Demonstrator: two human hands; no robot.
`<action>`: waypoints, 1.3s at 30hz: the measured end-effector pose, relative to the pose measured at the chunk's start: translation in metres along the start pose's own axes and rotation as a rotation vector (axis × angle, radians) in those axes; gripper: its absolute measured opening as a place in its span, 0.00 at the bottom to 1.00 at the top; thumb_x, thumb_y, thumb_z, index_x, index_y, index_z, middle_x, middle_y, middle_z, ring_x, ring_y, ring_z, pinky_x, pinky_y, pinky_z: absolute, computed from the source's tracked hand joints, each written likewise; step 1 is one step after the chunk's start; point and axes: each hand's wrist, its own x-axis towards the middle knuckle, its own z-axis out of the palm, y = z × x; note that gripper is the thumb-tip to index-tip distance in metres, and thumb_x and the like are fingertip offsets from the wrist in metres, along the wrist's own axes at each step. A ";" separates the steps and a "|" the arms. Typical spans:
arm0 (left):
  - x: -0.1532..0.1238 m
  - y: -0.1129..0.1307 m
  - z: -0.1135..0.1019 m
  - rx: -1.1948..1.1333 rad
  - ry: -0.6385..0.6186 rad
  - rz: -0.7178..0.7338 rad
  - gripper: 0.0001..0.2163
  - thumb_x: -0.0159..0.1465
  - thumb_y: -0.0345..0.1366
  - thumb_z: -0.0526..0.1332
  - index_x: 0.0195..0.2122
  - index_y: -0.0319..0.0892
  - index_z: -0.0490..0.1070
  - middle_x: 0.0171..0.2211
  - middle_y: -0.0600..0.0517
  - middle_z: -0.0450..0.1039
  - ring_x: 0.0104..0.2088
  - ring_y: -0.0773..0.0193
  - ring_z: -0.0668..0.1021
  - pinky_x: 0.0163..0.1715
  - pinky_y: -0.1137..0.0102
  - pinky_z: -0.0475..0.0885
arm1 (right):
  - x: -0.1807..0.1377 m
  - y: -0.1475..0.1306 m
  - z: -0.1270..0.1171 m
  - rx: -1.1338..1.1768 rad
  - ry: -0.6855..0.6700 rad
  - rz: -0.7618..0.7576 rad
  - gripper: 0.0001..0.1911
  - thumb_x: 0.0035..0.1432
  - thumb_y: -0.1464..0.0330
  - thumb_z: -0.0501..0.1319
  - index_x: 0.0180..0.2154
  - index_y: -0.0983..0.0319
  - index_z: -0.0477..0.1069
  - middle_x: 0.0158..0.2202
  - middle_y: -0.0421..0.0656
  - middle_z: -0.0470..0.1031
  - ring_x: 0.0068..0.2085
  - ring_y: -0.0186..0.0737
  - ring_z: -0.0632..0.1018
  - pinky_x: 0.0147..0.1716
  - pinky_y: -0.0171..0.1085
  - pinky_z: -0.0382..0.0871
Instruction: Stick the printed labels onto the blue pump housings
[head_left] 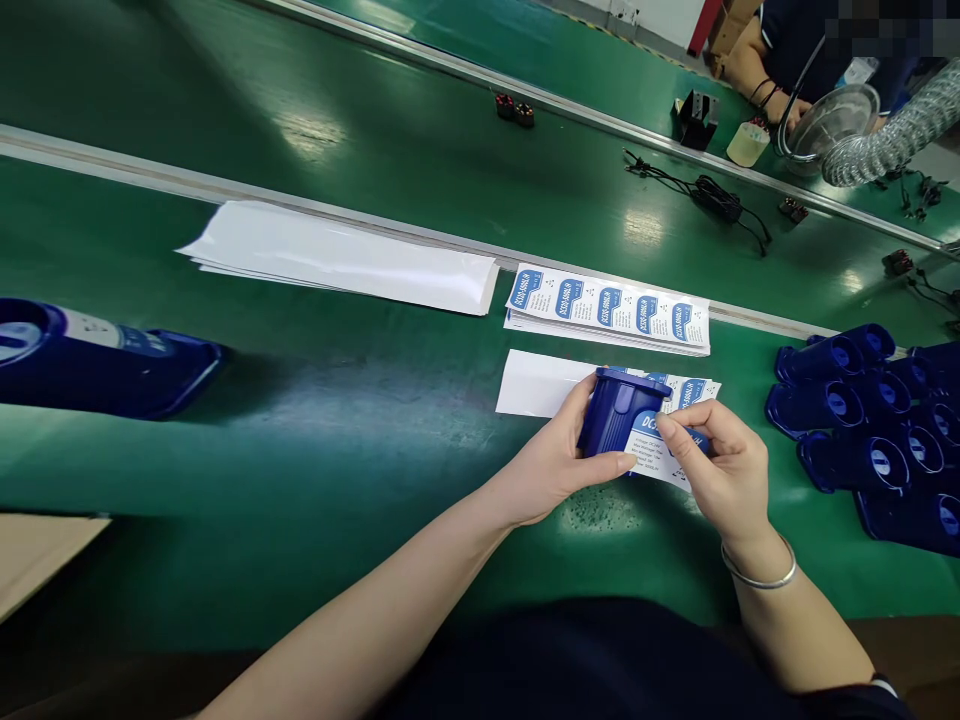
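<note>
My left hand [547, 462] is wrapped around a dark blue plastic housing [609, 418], held over the green bench. A white and blue printed label [651, 456] lies along the housing's right side. The thumb of my left hand presses near the label's lower left edge. Thumb and forefinger of my right hand [724, 475] pinch the label's upper right part. Whether the label is fully stuck down I cannot tell. Behind the housing lies a label strip [531, 383], its left part bare white and its right part still bearing printed labels; my hands and the housing partly cover it.
A stack of printed label sheets [609, 312] and white blank strips [345, 258] lie along the metal rail. Several blue housings [862, 445] stand at right; a labelled housing [112, 365] lies at left. Beyond are a black cable [716, 200], an extraction hood [836, 120] and a co-worker's arm [750, 75].
</note>
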 end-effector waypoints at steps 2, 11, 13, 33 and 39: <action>-0.001 0.001 0.000 0.010 0.003 -0.002 0.37 0.60 0.34 0.71 0.66 0.50 0.54 0.63 0.47 0.64 0.62 0.52 0.70 0.59 0.60 0.69 | 0.000 0.000 0.000 -0.005 0.003 -0.001 0.05 0.64 0.68 0.66 0.33 0.59 0.75 0.26 0.35 0.75 0.26 0.30 0.72 0.26 0.32 0.64; -0.001 0.001 0.000 0.015 0.015 -0.019 0.38 0.59 0.35 0.72 0.66 0.49 0.54 0.63 0.46 0.64 0.63 0.50 0.68 0.60 0.59 0.69 | 0.001 0.001 0.000 -0.010 -0.005 0.009 0.06 0.64 0.68 0.66 0.33 0.59 0.75 0.27 0.35 0.75 0.26 0.30 0.73 0.27 0.32 0.65; -0.001 0.002 0.000 0.017 0.016 -0.022 0.38 0.59 0.35 0.72 0.67 0.49 0.54 0.63 0.46 0.64 0.63 0.49 0.68 0.60 0.58 0.69 | 0.001 0.001 0.000 -0.012 -0.009 0.007 0.06 0.64 0.67 0.66 0.32 0.59 0.74 0.26 0.36 0.75 0.26 0.31 0.73 0.26 0.32 0.65; -0.002 0.005 0.002 -0.173 0.132 -0.068 0.23 0.67 0.43 0.65 0.63 0.55 0.66 0.65 0.50 0.65 0.65 0.47 0.66 0.59 0.56 0.68 | 0.007 0.008 -0.004 -0.409 -0.090 -0.672 0.26 0.64 0.69 0.57 0.63 0.60 0.62 0.54 0.48 0.79 0.59 0.56 0.74 0.55 0.55 0.62; -0.003 0.005 0.002 -0.190 0.137 -0.057 0.22 0.67 0.42 0.65 0.62 0.55 0.67 0.65 0.50 0.66 0.63 0.49 0.68 0.58 0.59 0.69 | 0.004 0.008 0.002 -0.439 -0.105 -0.701 0.28 0.63 0.70 0.56 0.64 0.58 0.61 0.53 0.46 0.80 0.56 0.51 0.78 0.60 0.53 0.57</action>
